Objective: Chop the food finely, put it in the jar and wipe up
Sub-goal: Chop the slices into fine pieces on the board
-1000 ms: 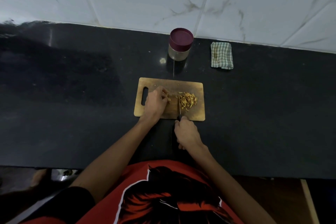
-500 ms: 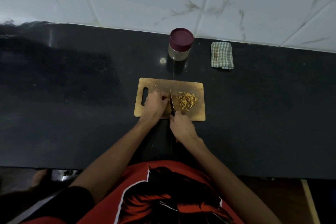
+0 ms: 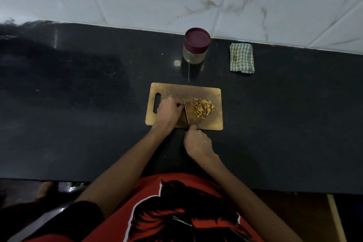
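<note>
Chopping stage, seen from the head camera. At frame centre a wooden cutting board (image 3: 184,92) lies on the dark bench (image 3: 78,104). The left hand (image 3: 169,113), fingers curled, pins what is probably an uncut piece of the food, hidden beneath it. The right hand (image 3: 197,143) grips the handle of a knife (image 3: 185,112), its blade just beside the left fingertips. Chopped food (image 3: 203,107) is piled on the board's right half. The lidded jar (image 3: 196,46) and folded checked cloth (image 3: 241,58) stand above, untouched. Risk: with blade and fingertips so close, a slip could nick a finger; a hasty stroke could scatter pieces onto the bench.
</note>
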